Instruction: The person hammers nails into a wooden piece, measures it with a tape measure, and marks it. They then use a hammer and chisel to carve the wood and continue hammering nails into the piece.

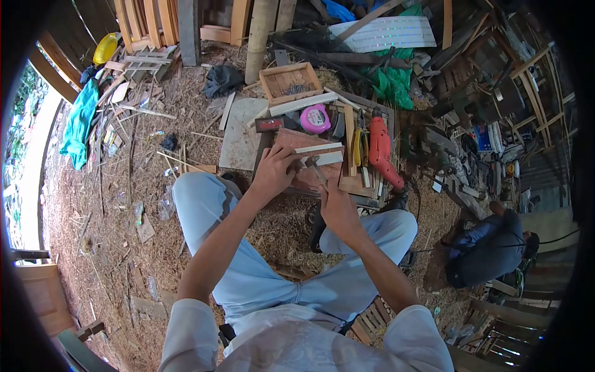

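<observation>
My left hand (pixel 277 166) is closed on the near ends of pale wooden strips (pixel 319 148), pressing them against a reddish wooden board (pixel 304 180). Just right of its fingers is the head of a small hammer (pixel 320 175), over the strips. My right hand (pixel 338 209) is wrapped round the hammer's handle. Whether a nail is between the left fingertips is too small to tell. Beyond the strips sit a pink tape measure (pixel 316 118) and a red-and-dark block-like tool (pixel 269 125).
A red power drill (pixel 384 152) lies at the right, beside yellow-handled pliers (pixel 357 147). Behind stands a wooden tray (pixel 290 84) of nails. Wood shavings (pixel 111 217) cover the ground. Another person (pixel 496 245) crouches at the far right. A green plastic sheet (pixel 395 87) lies at the back.
</observation>
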Available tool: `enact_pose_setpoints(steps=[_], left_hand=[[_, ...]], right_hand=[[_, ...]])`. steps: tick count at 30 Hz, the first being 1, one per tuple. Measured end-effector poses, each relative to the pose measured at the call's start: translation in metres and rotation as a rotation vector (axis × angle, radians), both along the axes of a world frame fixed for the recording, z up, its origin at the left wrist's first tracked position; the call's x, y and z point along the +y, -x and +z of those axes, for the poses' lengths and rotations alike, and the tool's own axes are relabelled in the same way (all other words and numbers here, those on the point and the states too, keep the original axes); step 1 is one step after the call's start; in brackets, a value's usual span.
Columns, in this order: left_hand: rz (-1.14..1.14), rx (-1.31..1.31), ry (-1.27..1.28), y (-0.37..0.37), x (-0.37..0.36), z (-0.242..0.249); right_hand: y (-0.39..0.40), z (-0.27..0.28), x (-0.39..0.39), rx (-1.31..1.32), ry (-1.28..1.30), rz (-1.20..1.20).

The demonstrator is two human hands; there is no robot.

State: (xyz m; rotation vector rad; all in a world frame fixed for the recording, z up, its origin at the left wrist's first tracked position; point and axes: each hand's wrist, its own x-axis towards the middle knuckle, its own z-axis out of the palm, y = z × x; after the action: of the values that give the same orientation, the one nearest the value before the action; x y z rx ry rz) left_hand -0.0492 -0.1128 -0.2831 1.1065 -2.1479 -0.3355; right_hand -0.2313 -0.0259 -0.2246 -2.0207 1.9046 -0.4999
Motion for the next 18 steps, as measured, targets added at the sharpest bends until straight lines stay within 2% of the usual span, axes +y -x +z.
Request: enact_pose_setpoints(steps=[3, 5, 8, 10, 13, 16, 18], left_hand=[[-0.012, -0.081, 0.021, -0.002, 0.0, -0.001], [-0.011, -0.038, 0.007, -0.001, 0.001, -0.002], [-0.015, -0.014, 0.01, -0.001, -0.001, 0.005], [-0.017, -0.026, 0.009, 0.001, 0.003, 0.007], [0.001, -0.178, 0.121, 0.007, 0.004, 0.009], [-0.013, -0.146, 0.137, 0.014, 0.009, 0.016], [-0.046, -0.006, -0.007, 0.016, 0.013, 0.026]], right_hand=[[-0.002, 0.007, 0.004, -0.052, 0.013, -0.016], [-0.001, 0.004, 0.005, -0.087, 0.018, -0.029], [0.003, -0.005, -0.001, 0.006, -0.024, -0.015], [0.007, -0.001, -0.001, -0.072, 0.002, -0.054], [0.018, 0.012, -0.014, -0.191, 0.084, -0.16], [0.027, 0.002, -0.031, -0.306, 0.226, -0.275], [0.031, -0.009, -0.028, -0.376, 0.259, -0.32]])
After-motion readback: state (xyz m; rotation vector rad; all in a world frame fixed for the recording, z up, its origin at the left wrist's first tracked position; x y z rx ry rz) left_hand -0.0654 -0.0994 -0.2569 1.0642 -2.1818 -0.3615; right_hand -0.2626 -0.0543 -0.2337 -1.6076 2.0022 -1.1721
